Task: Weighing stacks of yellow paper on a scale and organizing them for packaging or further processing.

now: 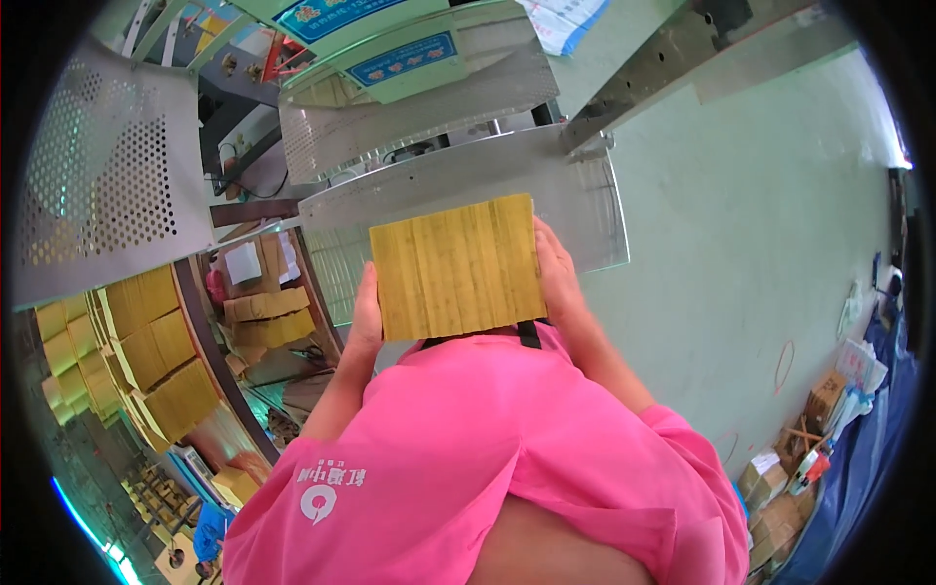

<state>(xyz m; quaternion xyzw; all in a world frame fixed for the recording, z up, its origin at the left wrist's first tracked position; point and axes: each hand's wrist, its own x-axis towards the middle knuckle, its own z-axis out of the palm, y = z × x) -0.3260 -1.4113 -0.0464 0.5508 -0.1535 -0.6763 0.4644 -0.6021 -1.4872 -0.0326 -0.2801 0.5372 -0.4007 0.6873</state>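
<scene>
Between my two hands is a yellow-brown rectangular block (456, 268), marked with parallel bands that run from its far edge to its near edge. It looks like a stack of paper or card, though its exact kind does not show. My left hand (368, 307) presses on its left side, and my right hand (556, 268) grips its right side; the fingers are partly hidden. Beneath and beyond the block lies a shiny metal tray (575, 200) on a machine. The block is close in front of my pink shirt (439, 419).
A perforated metal panel (97, 166) stands at the far left. Below it, similar yellow-brown stacks (161, 322) fill a rack. A metal beam (673, 68) slants across the far right. Cardboard boxes (775, 517) and a blue sheet (877, 409) line the right side of the floor.
</scene>
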